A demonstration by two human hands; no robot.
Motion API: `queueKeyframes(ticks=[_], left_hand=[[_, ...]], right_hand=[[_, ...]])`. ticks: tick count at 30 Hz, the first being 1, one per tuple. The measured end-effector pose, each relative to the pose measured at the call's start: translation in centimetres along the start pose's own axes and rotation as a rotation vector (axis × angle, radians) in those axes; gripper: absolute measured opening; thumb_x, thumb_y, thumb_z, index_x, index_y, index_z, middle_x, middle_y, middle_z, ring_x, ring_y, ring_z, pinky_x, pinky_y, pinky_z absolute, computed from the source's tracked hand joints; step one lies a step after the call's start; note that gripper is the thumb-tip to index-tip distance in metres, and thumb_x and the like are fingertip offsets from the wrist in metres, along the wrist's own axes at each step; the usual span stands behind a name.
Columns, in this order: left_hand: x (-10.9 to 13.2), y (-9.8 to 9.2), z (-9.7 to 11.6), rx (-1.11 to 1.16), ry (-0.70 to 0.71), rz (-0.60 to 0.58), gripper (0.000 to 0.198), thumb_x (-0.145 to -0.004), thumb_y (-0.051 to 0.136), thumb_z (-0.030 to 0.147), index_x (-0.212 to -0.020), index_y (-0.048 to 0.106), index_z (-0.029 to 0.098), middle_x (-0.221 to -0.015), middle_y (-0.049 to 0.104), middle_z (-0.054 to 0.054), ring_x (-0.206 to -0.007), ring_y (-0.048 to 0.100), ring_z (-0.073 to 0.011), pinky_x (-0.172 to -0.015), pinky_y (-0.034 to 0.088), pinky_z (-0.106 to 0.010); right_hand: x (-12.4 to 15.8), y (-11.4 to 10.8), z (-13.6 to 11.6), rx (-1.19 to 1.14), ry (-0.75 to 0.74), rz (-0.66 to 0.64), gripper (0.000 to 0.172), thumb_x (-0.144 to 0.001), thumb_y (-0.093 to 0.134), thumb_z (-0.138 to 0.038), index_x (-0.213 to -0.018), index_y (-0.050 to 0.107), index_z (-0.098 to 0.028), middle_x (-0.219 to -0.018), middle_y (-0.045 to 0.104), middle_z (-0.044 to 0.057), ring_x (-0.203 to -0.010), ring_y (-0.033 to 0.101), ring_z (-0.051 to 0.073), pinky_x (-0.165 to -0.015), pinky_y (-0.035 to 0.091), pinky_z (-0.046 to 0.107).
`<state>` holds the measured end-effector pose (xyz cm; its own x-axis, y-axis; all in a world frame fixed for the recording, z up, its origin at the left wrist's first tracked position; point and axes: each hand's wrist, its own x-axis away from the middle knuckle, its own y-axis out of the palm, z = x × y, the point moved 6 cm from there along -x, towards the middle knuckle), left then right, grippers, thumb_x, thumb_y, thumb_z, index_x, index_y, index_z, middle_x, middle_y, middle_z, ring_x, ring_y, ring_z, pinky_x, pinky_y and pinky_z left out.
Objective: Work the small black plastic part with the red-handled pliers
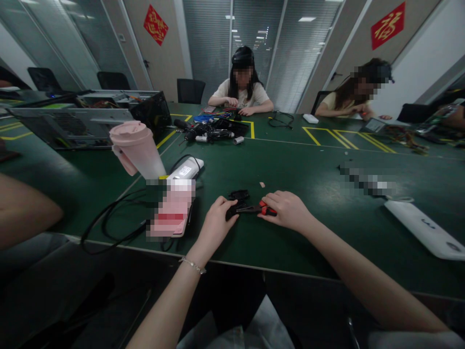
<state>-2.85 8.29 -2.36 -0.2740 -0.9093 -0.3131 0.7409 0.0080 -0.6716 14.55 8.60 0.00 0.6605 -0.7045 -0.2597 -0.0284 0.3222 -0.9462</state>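
Note:
My right hand [286, 209] is closed on the red and black handles of a pair of pliers [250, 209], whose jaws point left. The jaw tips reach a small black part [231, 211], which my left hand [218, 220] pinches between thumb and fingers. Whether the jaws grip it is too small to tell. Just beyond my left fingertips, more black pieces [239, 195] lie on the green table [305, 247]. A small pale scrap [262, 184] rests behind my right hand.
Left of my hands are a pink phone [174, 206], a white power bank [185, 169], black cables [105, 220] and a pink cup [136, 148]. Another white device [425, 230] lies right. Farther off are an open computer case [90, 126], tools [207, 132] and two seated people.

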Motion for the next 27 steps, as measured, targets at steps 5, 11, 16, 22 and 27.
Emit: queueKeyframes(ticks=[5, 11, 16, 22, 27], left_hand=[[-0.02, 0.19, -0.27, -0.003, 0.001, 0.003, 0.035, -0.074, 0.059, 0.013, -0.108, 0.057, 0.019, -0.092, 0.050, -0.002, -0.081, 0.055, -0.0158, -0.077, 0.048, -0.033], [-0.03, 0.26, -0.41, -0.009, -0.006, 0.008, 0.035, -0.074, 0.060, 0.013, -0.108, 0.057, 0.019, -0.093, 0.050, -0.002, -0.081, 0.055, -0.0158, -0.078, 0.048, -0.033], [0.05, 0.19, -0.34, -0.015, -0.012, 0.000, 0.035, -0.074, 0.060, 0.012, -0.108, 0.057, 0.018, -0.094, 0.051, -0.002, -0.081, 0.055, -0.0157, -0.078, 0.048, -0.032], [0.05, 0.17, -0.26, -0.013, -0.010, 0.000, 0.034, -0.074, 0.060, 0.012, -0.108, 0.057, 0.018, -0.093, 0.051, -0.002, -0.081, 0.055, -0.0155, -0.078, 0.048, -0.032], [0.02, 0.18, -0.31, -0.008, -0.007, 0.008, 0.034, -0.074, 0.061, 0.013, -0.107, 0.058, 0.019, -0.092, 0.051, -0.002, -0.080, 0.055, -0.0157, -0.077, 0.049, -0.033]], right_hand=[[0.10, 0.41, 0.18, -0.036, 0.012, 0.011, 0.046, -0.082, 0.041, -0.054, -0.094, 0.061, -0.014, -0.087, 0.064, 0.009, -0.073, 0.055, 0.017, -0.062, 0.038, 0.029], [0.11, 0.80, 0.39, -0.103, 0.044, -0.023, 0.045, -0.081, 0.041, -0.056, -0.091, 0.061, -0.016, -0.083, 0.064, 0.008, -0.071, 0.056, 0.016, -0.061, 0.038, 0.027], [0.11, 0.29, 0.23, -0.040, 0.018, -0.007, 0.045, -0.081, 0.042, -0.053, -0.095, 0.061, -0.014, -0.087, 0.064, 0.009, -0.074, 0.055, 0.018, -0.063, 0.038, 0.029], [0.12, 0.07, 0.02, -0.002, -0.001, 0.024, 0.044, -0.082, 0.043, -0.051, -0.095, 0.061, -0.013, -0.089, 0.064, 0.010, -0.073, 0.053, 0.018, -0.063, 0.038, 0.029], [0.07, 0.68, 0.25, -0.083, 0.047, -0.032, 0.045, -0.081, 0.042, -0.054, -0.093, 0.061, -0.015, -0.086, 0.064, 0.008, -0.072, 0.055, 0.017, -0.062, 0.039, 0.028]])
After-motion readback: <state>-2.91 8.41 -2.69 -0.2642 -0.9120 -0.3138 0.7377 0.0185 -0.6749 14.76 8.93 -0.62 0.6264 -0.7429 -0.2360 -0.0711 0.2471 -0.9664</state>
